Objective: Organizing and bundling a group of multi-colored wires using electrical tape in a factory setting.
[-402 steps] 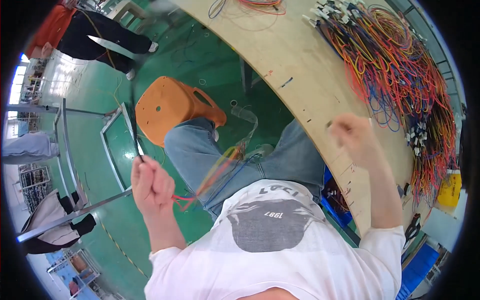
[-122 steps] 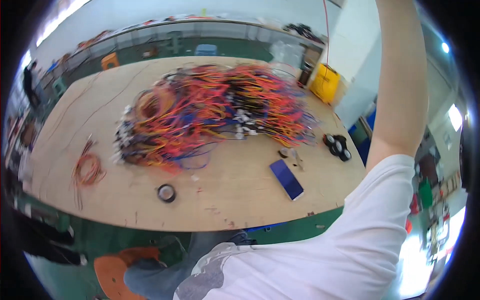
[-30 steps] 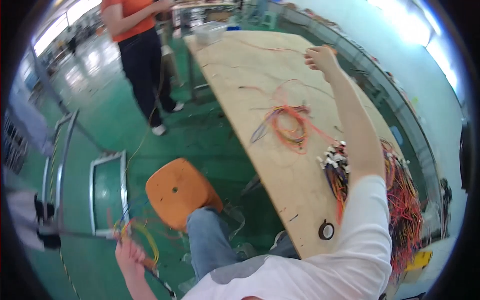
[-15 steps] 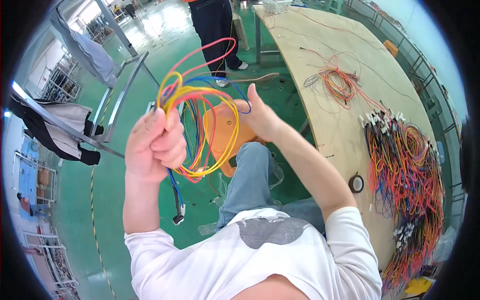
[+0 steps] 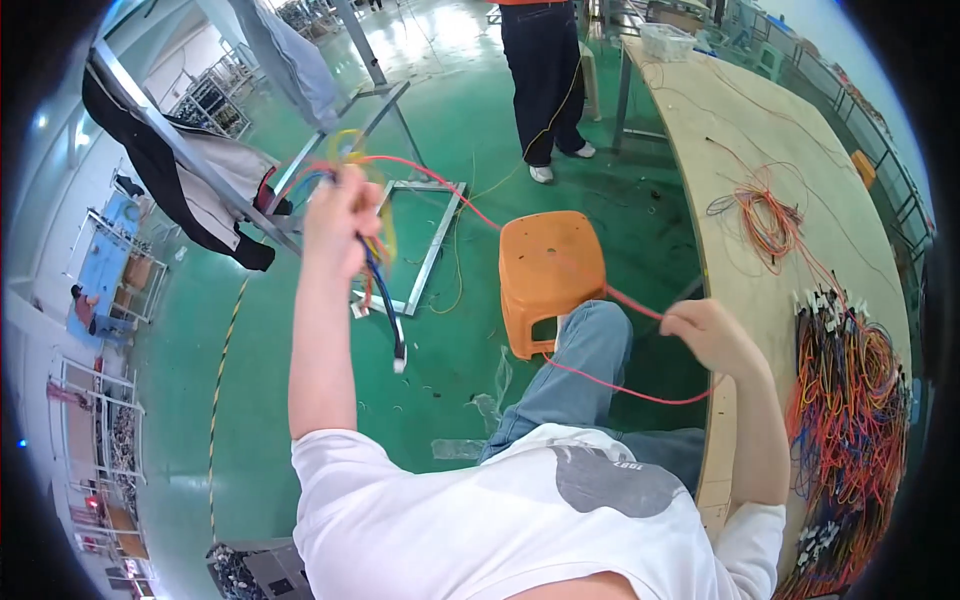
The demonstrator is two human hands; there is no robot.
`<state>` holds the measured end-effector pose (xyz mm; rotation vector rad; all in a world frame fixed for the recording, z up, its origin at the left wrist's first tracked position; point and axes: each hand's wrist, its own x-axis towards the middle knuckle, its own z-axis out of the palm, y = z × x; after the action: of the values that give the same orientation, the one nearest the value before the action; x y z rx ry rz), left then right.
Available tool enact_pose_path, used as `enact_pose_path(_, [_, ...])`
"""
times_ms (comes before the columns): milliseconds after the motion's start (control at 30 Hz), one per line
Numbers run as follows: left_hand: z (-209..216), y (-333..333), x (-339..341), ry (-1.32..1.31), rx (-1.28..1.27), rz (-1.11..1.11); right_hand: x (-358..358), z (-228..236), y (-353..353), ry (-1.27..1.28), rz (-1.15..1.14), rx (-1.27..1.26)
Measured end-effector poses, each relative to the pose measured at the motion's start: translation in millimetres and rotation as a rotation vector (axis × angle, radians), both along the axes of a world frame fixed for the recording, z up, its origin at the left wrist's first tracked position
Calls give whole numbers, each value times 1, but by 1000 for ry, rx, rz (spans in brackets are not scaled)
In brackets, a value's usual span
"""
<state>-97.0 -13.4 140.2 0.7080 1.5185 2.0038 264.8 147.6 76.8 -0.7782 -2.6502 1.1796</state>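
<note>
My left hand (image 5: 345,215) is raised at the left, closed round a wire bundle (image 5: 378,262) of red, yellow and blue strands. The bundle's upper loops are blurred. A dark-sleeved tail with a white connector (image 5: 399,364) hangs below the fist. Out to the right, beside the table edge, my right hand (image 5: 708,335) pinches a red wire (image 5: 430,175). That wire stretches from the left hand across to the right one, smeared where it passes the orange stool (image 5: 553,240). Below my right hand its slack part curves over my knee.
On the wooden table (image 5: 700,130) at the right lie a loose wire coil (image 5: 768,222) and a big heap of wires (image 5: 850,400) with white connectors. A person (image 5: 540,80) stands beyond the stool. Jackets hang on a metal frame (image 5: 160,130) at the left.
My right hand, open beside the bundle before, has moved right and closed on a red wire, drawing it out long. The wide loops at my left hand have shifted; the view has turned left.
</note>
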Motion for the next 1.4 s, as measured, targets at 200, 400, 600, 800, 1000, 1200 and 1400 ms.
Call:
enact_pose_path(200, [-11, 38, 96, 103, -244, -601, -90, 50, -32, 316, 225, 6])
enact_pose_path(400, [-20, 54, 122, -247, -336, -945, -83, 60, -8, 164, -98, -33])
enact_pose_path(600, [-23, 7, 88, -344, -157, -1013, 42, 40, 63, 225, 95, -508])
enact_pose_path(800, [-58, 1, 15, -533, 83, -334, 165, -19, 97, 333, -628, -506])
enact_pose_path(1000, [-58, 21, 18, -101, -37, -227, 5, 3, 44, -180, -143, -69])
enact_pose_path(1200, [-53, 58, 93, 110, -287, -564, -106, 19, 2, 198, 156, 27])
enact_pose_path(1400, [-56, 70, 93, 23, -507, -959, -65, 29, 16, 145, -136, 100])
